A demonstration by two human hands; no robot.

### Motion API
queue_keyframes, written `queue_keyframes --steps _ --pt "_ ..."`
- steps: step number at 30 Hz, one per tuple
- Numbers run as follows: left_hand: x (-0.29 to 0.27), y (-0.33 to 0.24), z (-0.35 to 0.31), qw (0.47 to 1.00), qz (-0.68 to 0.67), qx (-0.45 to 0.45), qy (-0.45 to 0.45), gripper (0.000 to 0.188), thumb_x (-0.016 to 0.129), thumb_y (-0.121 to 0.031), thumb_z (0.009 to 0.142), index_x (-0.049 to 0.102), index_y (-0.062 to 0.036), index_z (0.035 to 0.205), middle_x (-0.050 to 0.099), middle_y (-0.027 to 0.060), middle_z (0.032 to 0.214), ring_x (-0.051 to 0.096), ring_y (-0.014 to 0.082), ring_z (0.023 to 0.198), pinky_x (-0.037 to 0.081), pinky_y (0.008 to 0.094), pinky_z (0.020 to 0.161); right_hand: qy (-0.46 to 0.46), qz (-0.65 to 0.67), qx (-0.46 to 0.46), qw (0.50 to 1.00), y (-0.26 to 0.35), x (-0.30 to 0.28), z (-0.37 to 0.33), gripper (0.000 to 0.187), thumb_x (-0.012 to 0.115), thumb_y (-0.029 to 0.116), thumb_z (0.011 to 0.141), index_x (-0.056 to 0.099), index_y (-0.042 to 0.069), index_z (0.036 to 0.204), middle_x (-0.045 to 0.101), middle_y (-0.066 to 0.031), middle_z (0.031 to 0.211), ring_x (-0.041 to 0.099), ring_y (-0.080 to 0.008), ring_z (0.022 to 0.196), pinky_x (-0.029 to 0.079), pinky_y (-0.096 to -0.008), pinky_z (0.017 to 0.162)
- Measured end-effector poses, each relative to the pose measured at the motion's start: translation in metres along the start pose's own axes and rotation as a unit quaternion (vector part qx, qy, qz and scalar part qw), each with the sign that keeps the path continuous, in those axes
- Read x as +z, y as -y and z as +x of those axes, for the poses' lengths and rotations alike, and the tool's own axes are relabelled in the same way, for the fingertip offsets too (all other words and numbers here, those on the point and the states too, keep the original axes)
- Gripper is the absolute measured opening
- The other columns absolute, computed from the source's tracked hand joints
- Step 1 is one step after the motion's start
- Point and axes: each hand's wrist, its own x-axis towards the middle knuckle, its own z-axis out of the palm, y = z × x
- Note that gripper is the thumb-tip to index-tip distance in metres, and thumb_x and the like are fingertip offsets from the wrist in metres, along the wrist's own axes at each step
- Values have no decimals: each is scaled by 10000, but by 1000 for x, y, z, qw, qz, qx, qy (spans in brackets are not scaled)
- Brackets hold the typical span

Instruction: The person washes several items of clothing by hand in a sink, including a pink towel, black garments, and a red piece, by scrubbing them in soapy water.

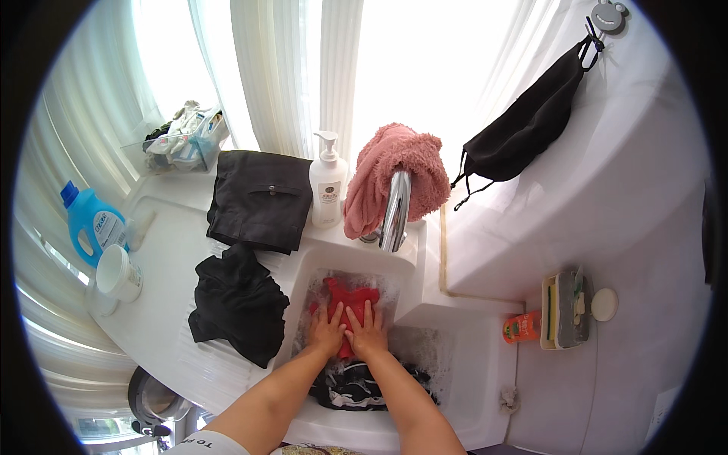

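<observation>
Both palms press down on a wet red cloth [353, 293] in the soapy water of the white sink [485, 379]. My left hand [327, 332] lies on the cloth's left side, fingers spread and pointing away from me. Beside it, my right hand [367, 331] rests on the right side with its fingers apart too. Neither hand grips the cloth. Nearer to me, under my forearms, dark wet clothing with white stripes [349, 387] soaks in the basin. Suds float around the cloth, and part of it is hidden by my hands.
A chrome faucet [396, 212] draped with a pink towel [387, 171] rises behind the basin. Left of the basin lie a crumpled black garment [239, 303] and a folded black one [262, 197], beside a white pump bottle [327, 186]. A blue detergent bottle [95, 220] stands far left.
</observation>
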Motion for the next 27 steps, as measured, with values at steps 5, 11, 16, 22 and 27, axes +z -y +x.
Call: queue_keyframes --steps 5,11,16,22,27 --pt "17 7 31 971 -99 -16 219 594 524 -352 901 394 -111 1429 367 237 1445 396 429 1273 310 499 1068 -25 31 41 998 -6 12 12 659 551 446 870 313 272 1460 209 -227 1524 172 -476 1387 237 -595 1090" --pt "34 -6 31 906 -306 -243 -163 789 684 -402 791 373 -40 1419 416 273 1393 436 410 1248 360 472 1029 -145 327 293 887 14 -11 13 672 731 305 759 465 52 1321 504 -254 1302 536 -392 1154 448 -431 967" --pt "-22 -15 37 679 -656 -328 33 828 711 -561 771 437 -9 1324 527 180 1261 511 308 1169 416 428 982 -10 650 360 669 10 -17 17 603 778 189 709 534 -13 1223 631 -162 1114 622 -293 997 496 -388 865" --pt "-96 -31 12 599 -783 -133 96 646 689 -493 834 497 -33 1244 590 128 1111 590 217 985 495 366 844 -84 738 197 640 31 -79 -14 407 709 202 828 593 13 1169 657 -105 1036 644 -225 892 515 -321 801" --pt "-143 -64 -17 642 -763 -70 -18 462 706 -376 857 555 -39 1135 621 102 1022 601 160 904 498 309 792 -185 781 143 580 63 -110 -31 547 582 417 935 477 38 1315 566 -94 1251 548 -176 1111 427 -323 960"
